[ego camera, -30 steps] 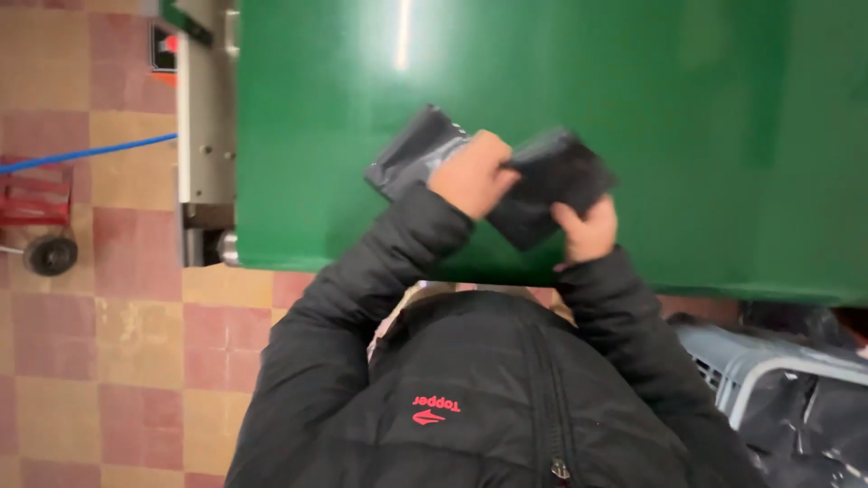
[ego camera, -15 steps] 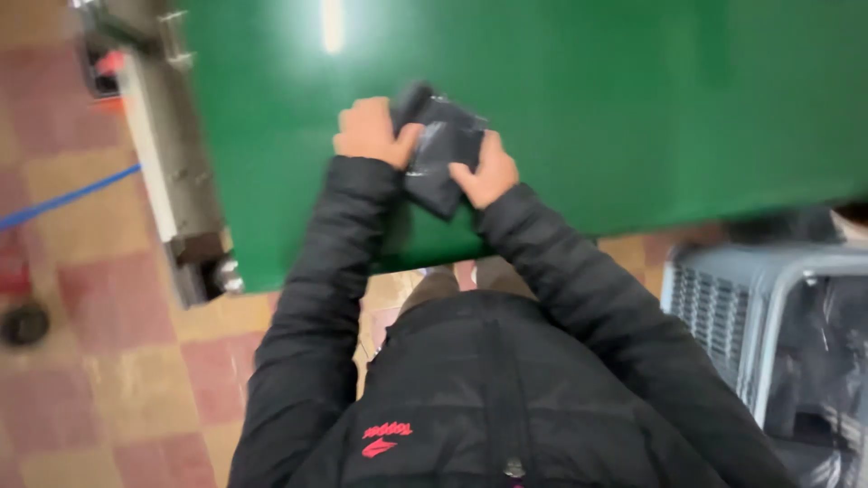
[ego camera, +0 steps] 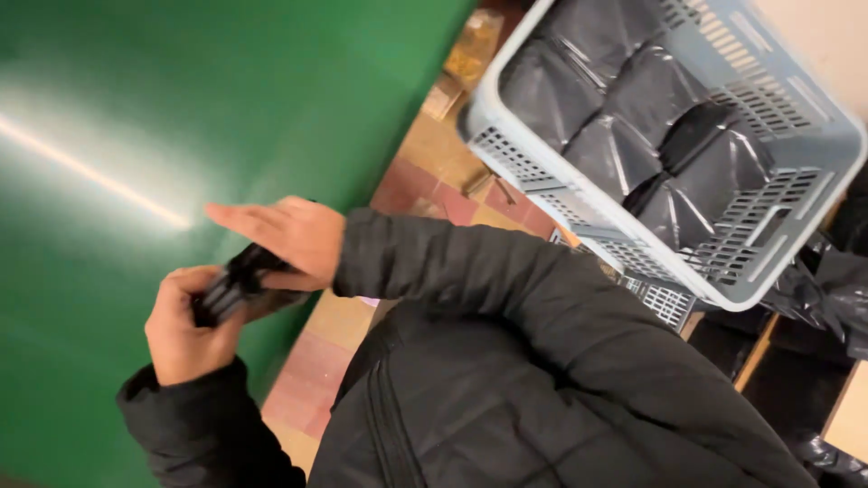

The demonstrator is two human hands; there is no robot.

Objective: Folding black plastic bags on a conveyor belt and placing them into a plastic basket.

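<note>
Both hands are working a stack of black flat bags [ego camera: 237, 282] at the near edge of the green worktop [ego camera: 181, 108]. The left hand [ego camera: 185, 330] is gripping the stack from below, fingers curled tight round its lower end, so that grip is clamped on the bags. The right hand [ego camera: 287, 237] is lying across the top of the stack, fingers stretched out flat and pointing over the worktop, palm pressing down; it is touching the bags, but whether the thumb is closing underneath is hidden, so I can't tell if that one counts as a real clamp.

The stack is being held on edge, tilted, slightly above or just at the worktop rim; contact with the surface is not readable because of blur.

Judgement on step: squaring or gathering the bundle between the two hands, mid-handling rather than set down.

To the right, well apart from the hands, a grey slotted plastic basket [ego camera: 814, 126] is sitting at an angle, already holding several black bags of the same kind [ego camera: 624, 126]. More black film [ego camera: 823, 280] is showing beside and under it.

Judgement on the next move: whatever follows is calling for a firm pinch from the right hand before the left lets go, since thin slick bags are likely to fan out or slide.
</note>
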